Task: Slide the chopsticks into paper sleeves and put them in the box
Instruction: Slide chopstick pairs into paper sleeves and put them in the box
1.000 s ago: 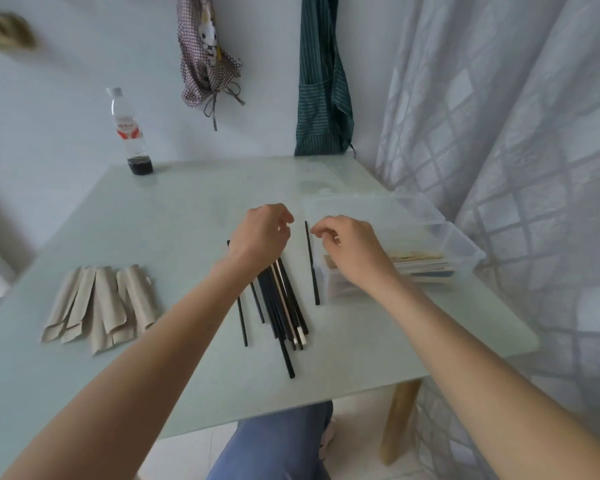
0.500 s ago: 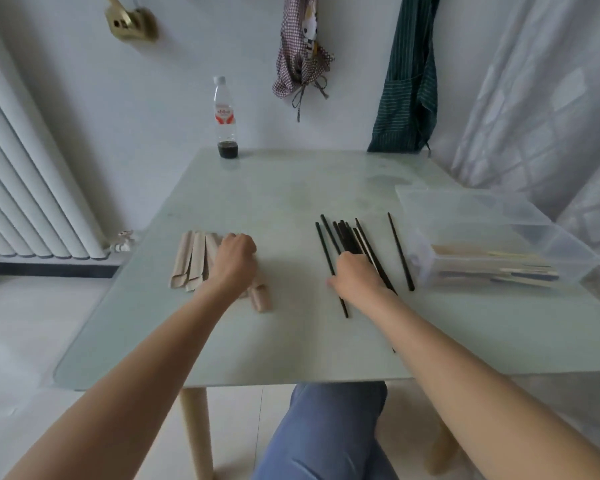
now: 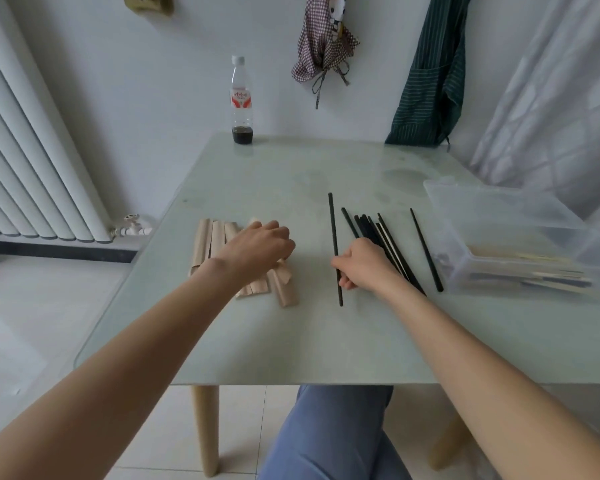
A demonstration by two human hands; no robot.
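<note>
Several brown paper sleeves (image 3: pixel 211 244) lie in a loose pile on the left of the pale glass table (image 3: pixel 291 334). My left hand (image 3: pixel 257 251) rests on top of that pile, fingers curled over the sleeves. Several black chopsticks (image 3: pixel 388 247) lie fanned out at the table's middle. My right hand (image 3: pixel 362 268) pinches one black chopstick (image 3: pixel 334 230) that lies apart to the left of the pile, its far end pointing away from me. A clear plastic box (image 3: pixel 506 230) at the right holds several sleeved chopsticks.
A nearly empty plastic bottle (image 3: pixel 241 102) stands at the table's far edge. A single chopstick (image 3: pixel 426 251) lies next to the box. A white radiator (image 3: pixel 32 161) is on the left, and a curtain (image 3: pixel 551 98) hangs behind the box.
My left hand went from the chopsticks to the sleeve pile. My right hand left the box, came to the chopsticks and drew one out to the left. The view swung left.
</note>
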